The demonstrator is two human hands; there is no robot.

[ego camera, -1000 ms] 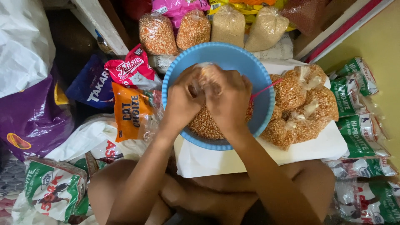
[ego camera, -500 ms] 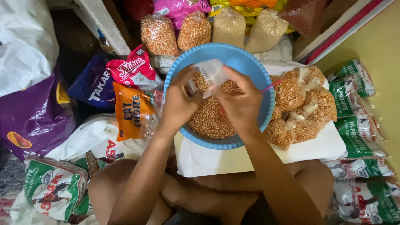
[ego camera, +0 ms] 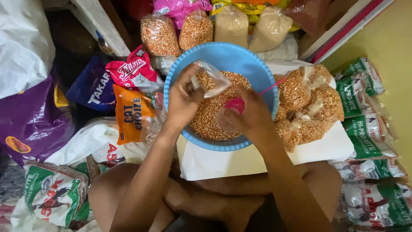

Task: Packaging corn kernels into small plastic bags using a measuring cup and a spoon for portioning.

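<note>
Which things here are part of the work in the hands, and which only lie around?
In use:
left hand holding small clear bag
right hand with pink scoop
blue basin of grain
filled tied bags

Lying about:
orange pet food pouch
purple sack
green-and-white packets

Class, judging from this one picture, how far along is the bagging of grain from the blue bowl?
Done: several filled, tied clear bags of grain lie on the white board. In hand: the left hand holds a small clear plastic bag over the round blue plastic bowl, while the right hand grips a pink scoop. Left: much loose orange grain remains in the bowl.
</note>
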